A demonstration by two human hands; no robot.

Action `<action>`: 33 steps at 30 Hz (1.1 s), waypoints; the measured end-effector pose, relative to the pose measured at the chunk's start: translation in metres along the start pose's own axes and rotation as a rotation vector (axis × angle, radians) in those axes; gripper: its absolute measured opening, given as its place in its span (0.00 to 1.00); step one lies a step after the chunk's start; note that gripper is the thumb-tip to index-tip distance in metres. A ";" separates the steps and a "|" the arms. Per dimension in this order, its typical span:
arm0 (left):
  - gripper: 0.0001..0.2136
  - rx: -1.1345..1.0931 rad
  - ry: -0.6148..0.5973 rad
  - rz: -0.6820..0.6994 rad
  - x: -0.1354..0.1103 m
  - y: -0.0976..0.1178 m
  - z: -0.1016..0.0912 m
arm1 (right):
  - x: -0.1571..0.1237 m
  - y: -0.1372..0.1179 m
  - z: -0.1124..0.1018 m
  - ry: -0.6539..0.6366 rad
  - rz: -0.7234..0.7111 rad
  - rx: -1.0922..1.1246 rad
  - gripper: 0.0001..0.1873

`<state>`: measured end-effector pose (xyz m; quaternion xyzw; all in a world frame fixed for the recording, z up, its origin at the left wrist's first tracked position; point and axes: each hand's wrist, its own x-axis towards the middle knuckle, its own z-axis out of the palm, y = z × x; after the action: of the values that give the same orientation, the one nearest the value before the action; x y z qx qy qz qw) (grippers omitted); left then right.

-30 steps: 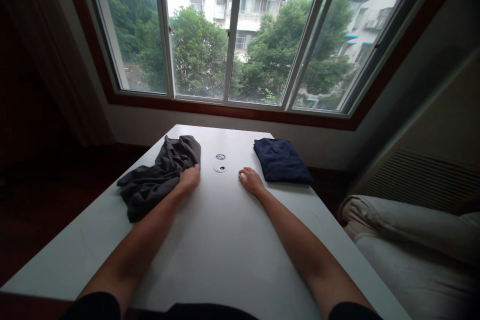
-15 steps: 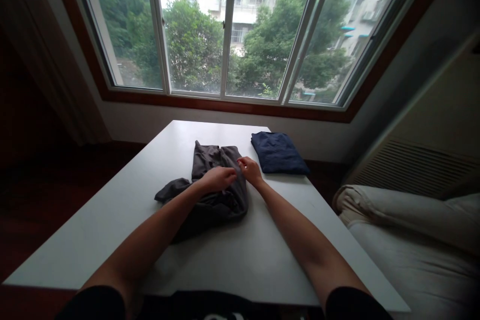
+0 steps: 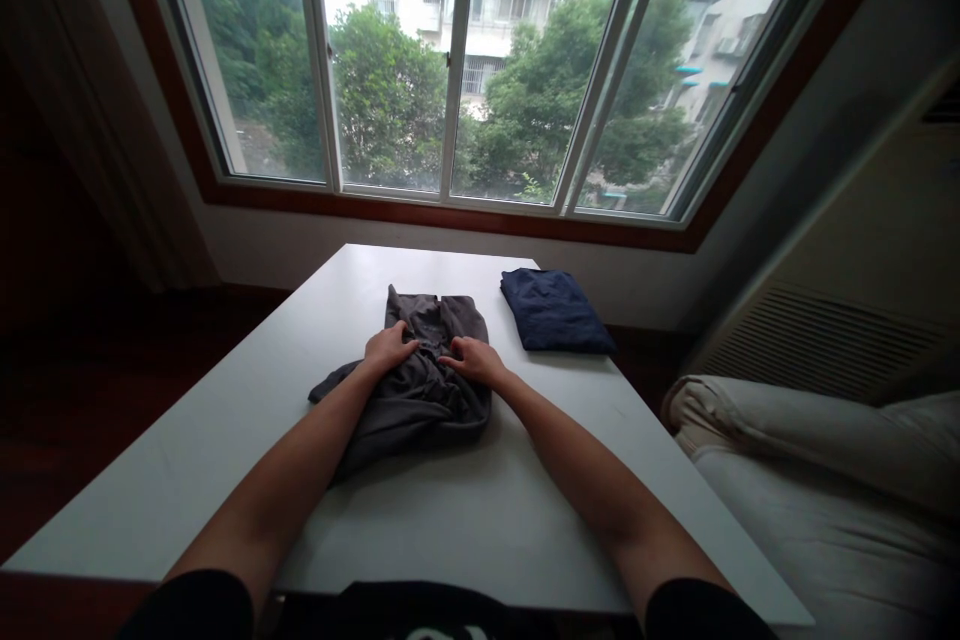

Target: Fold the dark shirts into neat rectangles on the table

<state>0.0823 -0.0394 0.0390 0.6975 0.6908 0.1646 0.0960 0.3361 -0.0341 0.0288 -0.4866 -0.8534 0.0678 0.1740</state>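
Observation:
A crumpled dark grey garment (image 3: 420, 415) lies on the white table, partly folded, with a loose end sticking out to the left. Its far edge is squarer and shows a small gap near the middle; the exact kind of garment is unclear. My left hand (image 3: 388, 346) is on its left part, fingers curled on the cloth, thumb pointing inward. On the right part, my right hand (image 3: 477, 361) has its fingers bent into the fabric, thumb toward the middle. Bunched folds lie between the two hands. The fingertips are partly lost in the cloth.
A folded navy garment (image 3: 559, 312) rests at the table's far right. The white table (image 3: 247, 430) narrows toward the window (image 3: 450, 70). A pale sofa (image 3: 810, 480) stands to the right, and a curtain (image 3: 127, 170) hangs at the left.
My left hand has moved left and my right hand slightly down and left, from close together at the garment's right side to apart on both sides of its middle.

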 end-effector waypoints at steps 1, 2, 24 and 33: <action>0.18 0.004 0.001 -0.017 0.000 0.000 0.000 | -0.001 -0.001 0.000 -0.003 0.008 -0.014 0.18; 0.15 0.011 0.005 -0.034 0.000 0.000 -0.001 | -0.001 -0.002 0.000 -0.001 0.016 -0.024 0.15; 0.12 -0.373 0.436 -0.533 0.021 -0.083 -0.036 | 0.005 0.128 -0.021 0.739 0.669 0.416 0.15; 0.17 -0.382 0.668 -0.717 0.012 -0.117 -0.054 | 0.001 0.103 -0.025 0.730 0.527 0.208 0.19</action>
<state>-0.0466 -0.0290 0.0475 0.2969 0.8368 0.4577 0.0463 0.4278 0.0187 0.0226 -0.6588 -0.5723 0.0194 0.4878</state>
